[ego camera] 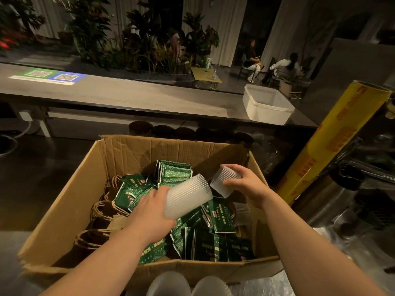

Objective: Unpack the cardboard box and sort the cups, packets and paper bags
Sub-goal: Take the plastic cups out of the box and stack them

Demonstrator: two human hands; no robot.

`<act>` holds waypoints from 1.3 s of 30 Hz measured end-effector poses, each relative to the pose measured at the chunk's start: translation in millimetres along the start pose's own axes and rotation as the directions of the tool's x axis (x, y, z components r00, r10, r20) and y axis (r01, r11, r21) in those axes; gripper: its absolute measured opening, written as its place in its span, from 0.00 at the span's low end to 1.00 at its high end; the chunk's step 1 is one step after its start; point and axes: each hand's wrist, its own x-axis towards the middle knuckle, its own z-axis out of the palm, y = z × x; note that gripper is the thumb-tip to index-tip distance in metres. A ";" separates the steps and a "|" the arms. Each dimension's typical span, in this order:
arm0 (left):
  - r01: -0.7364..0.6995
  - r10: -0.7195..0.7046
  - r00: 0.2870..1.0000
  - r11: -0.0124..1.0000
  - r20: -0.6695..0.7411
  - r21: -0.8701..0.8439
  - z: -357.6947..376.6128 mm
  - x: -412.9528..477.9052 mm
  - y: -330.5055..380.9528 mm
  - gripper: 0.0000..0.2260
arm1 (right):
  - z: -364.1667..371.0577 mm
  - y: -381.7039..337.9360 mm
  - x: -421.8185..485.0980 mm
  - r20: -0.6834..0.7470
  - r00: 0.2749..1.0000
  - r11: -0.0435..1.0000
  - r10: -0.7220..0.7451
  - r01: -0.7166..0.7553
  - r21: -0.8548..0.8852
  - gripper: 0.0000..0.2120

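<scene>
Gripping a ribbed cup stack (188, 195), the left hand (151, 212) holds it above the cardboard box (64, 208). Right hand (245, 184) clasps a single ribbed cup (224, 180) alongside. Green packets (218, 212) fill the box; paper bags (100, 210) line its left side.

Both forearms bare, reaching fwd & angling in. L hand (152, 212) back-up, thumb over and fingers curled under the tall cup stack (189, 195), gripping its base end. R hand (245, 184) just beside, slightly higher, wrist bent inward, thumb & fingers clamping the short cup (223, 181)
</scene>
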 end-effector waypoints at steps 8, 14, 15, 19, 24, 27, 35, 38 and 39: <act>-0.088 0.088 0.996 0.996 -0.021 -0.033 0.0 -1.5 3.7 0.37 | 21.9 -3.2 -1.2 0.171 0.985 0.983 0.005 -0.036 0.180 0.28; -0.062 0.061 0.998 0.997 -0.027 -0.048 1.5 -1.4 1.0 0.38 | 39.6 -4.8 3.7 0.263 0.963 0.975 0.060 -0.113 0.190 0.24; -0.051 0.049 0.998 0.997 -0.036 -0.054 1.6 -1.3 0.8 0.38 | 35.0 -6.1 6.2 0.184 0.981 0.981 0.058 -0.090 0.173 0.22; -0.016 0.011 0.997 0.998 -0.075 -0.063 0.9 -1.0 0.2 0.36 | 7.3 7.7 13.8 -0.194 0.981 0.695 0.026 -0.158 -0.701 0.16; 0.009 -0.015 0.995 0.998 -0.095 -0.069 0.8 1.3 0.6 0.36 | 11.7 37.8 4.3 0.046 0.914 0.172 0.404 -0.026 -0.985 0.43; 0.009 -0.015 0.997 0.998 -0.081 -0.069 1.4 0.2 1.4 0.36 | 14.0 47.0 8.9 0.045 0.923 0.056 0.383 0.025 -0.998 0.51; 0.011 -0.014 0.998 0.999 -0.068 -0.040 -0.8 0.2 1.5 0.34 | 12.2 38.6 7.7 0.009 0.951 0.310 0.311 -0.092 -0.946 0.40; 0.009 -0.012 0.998 0.999 -0.063 -0.042 -1.2 1.4 0.5 0.34 | 12.1 25.1 10.4 -0.034 0.952 0.213 0.303 -0.102 -0.972 0.42; 0.006 -0.008 0.998 0.999 -0.061 -0.042 -1.1 1.8 1.4 0.34 | 11.4 18.6 9.7 -0.039 0.954 0.178 0.298 -0.096 -0.979 0.40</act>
